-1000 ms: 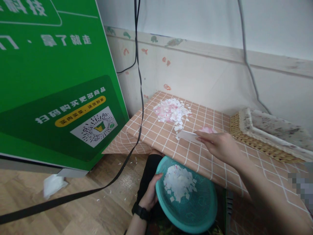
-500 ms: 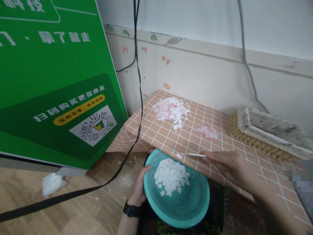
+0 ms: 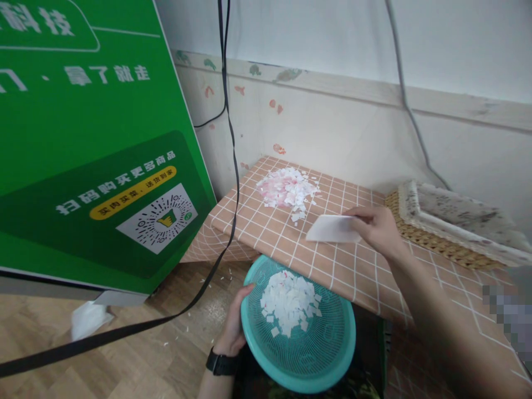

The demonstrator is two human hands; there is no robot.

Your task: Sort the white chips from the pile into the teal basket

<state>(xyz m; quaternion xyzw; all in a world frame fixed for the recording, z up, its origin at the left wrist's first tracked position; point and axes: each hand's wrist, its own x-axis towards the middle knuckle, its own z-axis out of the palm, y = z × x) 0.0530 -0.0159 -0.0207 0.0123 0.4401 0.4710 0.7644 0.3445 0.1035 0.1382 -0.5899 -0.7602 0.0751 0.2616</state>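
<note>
My left hand, with a black band on its wrist, grips the left rim of a teal plastic colander. Small white paper squares are heaped inside it, a few with red marks. The colander tilts just below the table's front edge. Above the tabletop, my right hand pinches the right end of a flat white card. To the card's upper left, a pile of white and pink paper scraps lies on the checked cloth.
The table has a brown checked cloth. A lined wicker basket stands at its right by the wall. To the left is a green panel with a QR code. A black strap hangs across the view. White plastic lies on the wood floor.
My right hand has lifted the card from the table's front edge up and back, turning its broad face into view. The pink scraps once seen there are now hidden. My left hand still holds the colander.
</note>
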